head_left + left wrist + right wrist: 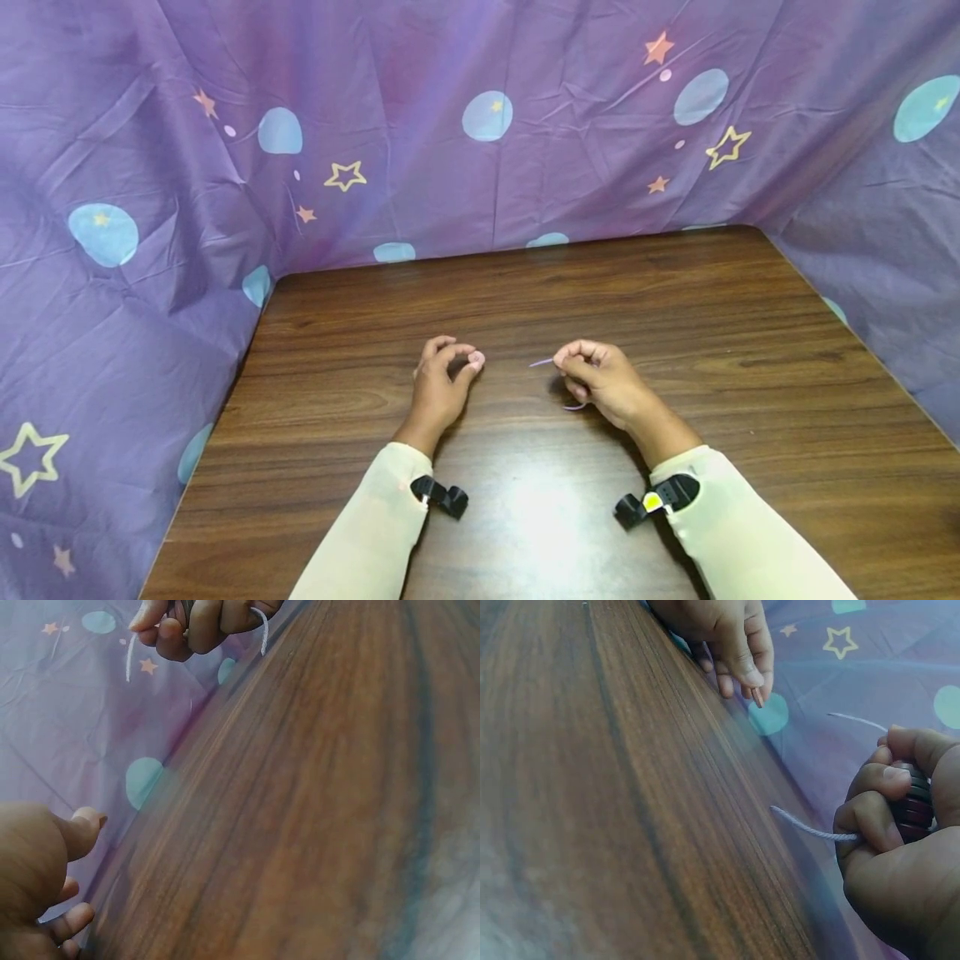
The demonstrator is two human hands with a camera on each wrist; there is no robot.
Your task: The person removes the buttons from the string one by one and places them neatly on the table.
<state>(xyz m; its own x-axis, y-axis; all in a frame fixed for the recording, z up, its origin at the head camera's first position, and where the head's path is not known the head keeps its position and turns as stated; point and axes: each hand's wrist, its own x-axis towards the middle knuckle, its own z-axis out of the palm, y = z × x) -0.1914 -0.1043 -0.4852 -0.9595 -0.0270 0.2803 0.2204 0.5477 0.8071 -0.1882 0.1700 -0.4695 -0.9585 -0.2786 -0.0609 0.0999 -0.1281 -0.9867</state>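
Observation:
Between thumb and index finger my left hand (438, 390) pinches a small flat pink button (476, 357), seen edge-on in the right wrist view. Across from it, my right hand (606, 385) grips a thin pale lilac string (542, 362). One end of the string sticks out past the thumb and index fingertips toward the button, with a gap between them. The other end hangs from under the curled fingers. A stack of several dark, button-like discs (915, 799) sits inside the right palm, partly hidden by the fingers. In the left wrist view the button is hidden.
Both hands are above a brown wood-grain table (360, 533). A purple cloth (420, 183) with stars and blue ovals hangs along its back and sides. Each wrist carries a black camera mount (450, 500) over a pale sleeve (367, 533).

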